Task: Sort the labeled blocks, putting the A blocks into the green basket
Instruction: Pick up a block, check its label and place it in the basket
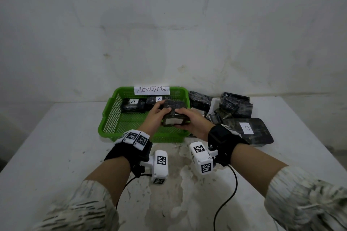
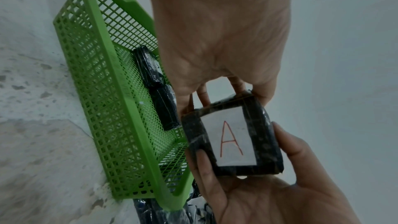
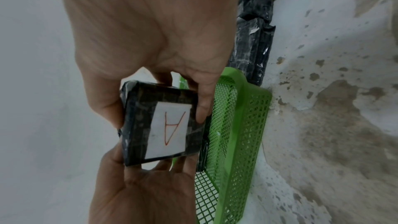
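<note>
Both hands hold one black wrapped block [image 1: 173, 117] in the air over the right front part of the green basket [image 1: 108, 116]. My left hand [image 1: 163, 111] grips its left end and my right hand [image 1: 181, 116] grips its right end. Both wrist views show the white label with a red A on this block [image 2: 232, 140] [image 3: 167, 126]. Fingers and thumbs curl round the block's edges. Two more black blocks labeled A [image 1: 132, 106] [image 1: 156, 100] lie inside the basket along its far side.
A white ABNORMAL sign [image 1: 151, 90] hangs on the basket's far rim. Right of the basket is a pile of black wrapped blocks [image 1: 231, 106], and a large one labeled B [image 1: 249, 131] lies nearest me. The stained white table [image 1: 56, 146] ends at a wall.
</note>
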Motion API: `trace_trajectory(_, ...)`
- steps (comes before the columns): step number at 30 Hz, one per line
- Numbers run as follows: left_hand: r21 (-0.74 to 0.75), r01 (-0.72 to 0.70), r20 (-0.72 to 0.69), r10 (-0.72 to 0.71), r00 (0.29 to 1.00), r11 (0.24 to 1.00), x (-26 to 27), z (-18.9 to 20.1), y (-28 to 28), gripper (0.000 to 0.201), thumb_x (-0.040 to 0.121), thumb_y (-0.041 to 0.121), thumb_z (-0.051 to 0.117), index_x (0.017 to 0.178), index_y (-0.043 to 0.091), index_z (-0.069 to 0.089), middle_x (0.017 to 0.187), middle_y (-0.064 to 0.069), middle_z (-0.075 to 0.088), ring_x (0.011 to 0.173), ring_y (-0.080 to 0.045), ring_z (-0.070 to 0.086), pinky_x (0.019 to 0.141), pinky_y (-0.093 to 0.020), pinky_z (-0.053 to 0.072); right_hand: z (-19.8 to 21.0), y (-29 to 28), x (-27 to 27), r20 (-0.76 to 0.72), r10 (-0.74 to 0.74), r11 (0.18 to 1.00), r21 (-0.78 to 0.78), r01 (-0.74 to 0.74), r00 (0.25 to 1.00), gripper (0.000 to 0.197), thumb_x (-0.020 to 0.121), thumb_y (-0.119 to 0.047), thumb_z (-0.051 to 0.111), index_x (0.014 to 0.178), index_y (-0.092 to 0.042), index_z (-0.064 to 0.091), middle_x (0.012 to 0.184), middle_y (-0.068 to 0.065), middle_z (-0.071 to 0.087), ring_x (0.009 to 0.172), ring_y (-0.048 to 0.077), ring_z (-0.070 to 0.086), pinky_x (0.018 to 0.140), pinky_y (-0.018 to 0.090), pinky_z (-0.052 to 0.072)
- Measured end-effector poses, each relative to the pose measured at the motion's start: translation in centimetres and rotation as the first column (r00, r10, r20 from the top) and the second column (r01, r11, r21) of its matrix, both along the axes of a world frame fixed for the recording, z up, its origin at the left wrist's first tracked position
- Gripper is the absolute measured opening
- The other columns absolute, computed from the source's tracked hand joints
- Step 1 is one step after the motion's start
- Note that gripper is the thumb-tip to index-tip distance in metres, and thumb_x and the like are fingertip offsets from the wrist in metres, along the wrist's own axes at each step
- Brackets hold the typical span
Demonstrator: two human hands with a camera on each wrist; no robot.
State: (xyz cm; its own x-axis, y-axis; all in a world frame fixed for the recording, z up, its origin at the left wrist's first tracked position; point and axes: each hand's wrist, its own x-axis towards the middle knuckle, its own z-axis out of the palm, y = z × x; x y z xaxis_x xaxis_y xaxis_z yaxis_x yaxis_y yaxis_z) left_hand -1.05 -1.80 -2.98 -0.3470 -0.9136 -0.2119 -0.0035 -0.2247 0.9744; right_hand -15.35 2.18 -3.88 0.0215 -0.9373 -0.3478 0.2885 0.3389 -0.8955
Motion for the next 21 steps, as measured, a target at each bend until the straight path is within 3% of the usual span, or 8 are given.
trace_trajectory(5, 0.002, 0.054, 0.019, -0.054, 0.998, 0.999, -0.2, 0.2, 0.5, 0.046, 0.097, 0.025, 0.046, 0.141, 0.017, 0.037, 0.121, -0.009, 0.054, 0.090, -0.010, 0.056, 0.066, -0.023, 0.046, 0.6, 0.3, 0.0, -0.028, 0.013, 0.999, 0.030, -0.012, 1.000, 0.030, 0.098, -0.035, 0.049, 0.117, -0.015, 0.061, 0.113, 0.011, 0.064, 0.102, 0.024, 0.061, 0.090, 0.039, 0.050)
trace_trajectory(8, -0.018, 0.105, 0.061, -0.104, 0.993, 0.994, -0.3, 0.5, 1.0, 0.046, 0.097, 0.030, 0.043, 0.142, 0.022, 0.035, 0.119, -0.005, 0.052, 0.098, -0.014, 0.052, 0.066, -0.018, 0.043, 0.7, 0.3, -0.2, -0.035, 0.027, 0.988, 0.153, -0.022, 0.999, 0.052, 0.098, -0.057, 0.033, 0.113, -0.016, 0.061, 0.108, 0.014, 0.064, 0.099, 0.028, 0.061, 0.083, 0.041, 0.054)
trace_trajectory(11, -0.063, 0.110, 0.147, -0.100, 0.984, 0.992, 0.1, 0.3, 0.7, 0.045, 0.095, 0.023, 0.051, 0.138, 0.020, 0.042, 0.119, -0.007, 0.056, 0.098, -0.015, 0.054, 0.064, -0.013, 0.046, 0.1, 0.1, -0.7, -0.172, 0.091, 0.964, 0.262, -0.043, 0.981, 0.074, 0.092, -0.070, 0.020, 0.111, -0.012, 0.063, 0.095, 0.014, 0.066, 0.086, 0.030, 0.062, 0.083, 0.040, 0.053)
trace_trajectory(12, -0.061, 0.090, 0.146, -0.080, 0.986, 0.994, 0.2, 0.2, 0.5, 0.043, 0.093, 0.021, 0.054, 0.136, 0.018, 0.046, 0.121, -0.010, 0.058, 0.094, -0.015, 0.057, 0.067, -0.015, 0.048, -0.1, 0.1, -0.8, -0.225, 0.103, 0.960, 0.277, -0.038, 0.969, 0.075, 0.092, -0.070, 0.021, 0.114, -0.011, 0.062, 0.092, 0.013, 0.065, 0.086, 0.029, 0.062, 0.085, 0.039, 0.051)
trace_trajectory(14, -0.046, 0.053, 0.155, -0.045, 0.987, 0.998, 0.4, 0.0, 0.2, 0.038, 0.092, 0.023, 0.057, 0.129, 0.014, 0.054, 0.122, -0.015, 0.060, 0.087, -0.014, 0.060, 0.070, -0.020, 0.050, -0.4, 0.0, -0.8, -0.269, 0.077, 0.966, 0.259, -0.005, 0.960, 0.067, 0.095, -0.064, 0.029, 0.124, -0.011, 0.058, 0.105, 0.011, 0.066, 0.099, 0.028, 0.061, 0.091, 0.039, 0.049)
trace_trajectory(17, -0.026, 0.047, 0.171, -0.042, 0.984, 0.999, 0.7, -0.4, -0.1, 0.033, 0.092, 0.023, 0.055, 0.122, 0.010, 0.059, 0.115, -0.013, 0.063, 0.081, -0.012, 0.061, 0.063, -0.018, 0.051, -0.3, 0.1, -0.6, -0.197, 0.077, 0.986, 0.158, -0.045, 0.977, 0.051, 0.099, -0.053, 0.037, 0.128, -0.017, 0.057, 0.123, 0.009, 0.065, 0.115, 0.029, 0.058, 0.103, 0.043, 0.045)
trace_trajectory(19, -0.020, 0.036, 0.163, -0.032, 0.986, 0.999, 0.8, -0.3, -0.2, 0.031, 0.092, 0.023, 0.055, 0.119, 0.008, 0.060, 0.105, -0.009, 0.064, 0.080, -0.011, 0.061, 0.060, -0.016, 0.051, -0.1, 0.3, -0.3, -0.165, 0.116, 0.988, 0.118, -0.097, 0.979, 0.047, 0.098, -0.049, 0.043, 0.127, -0.015, 0.057, 0.123, 0.009, 0.065, 0.112, 0.027, 0.060, 0.100, 0.041, 0.047)
trace_trajectory(21, -0.037, 0.032, 0.183, -0.024, 0.983, 0.999, 0.8, -0.3, -0.3, 0.028, 0.093, 0.026, 0.054, 0.116, 0.012, 0.061, 0.103, -0.003, 0.064, 0.088, -0.013, 0.061, 0.070, -0.015, 0.051, 0.1, 0.4, 0.0, -0.155, 0.084, 0.992, 0.109, -0.067, 0.984, 0.043, 0.096, -0.039, 0.052, 0.127, -0.009, 0.057, 0.118, 0.011, 0.065, 0.103, 0.025, 0.062, 0.090, 0.035, 0.052)
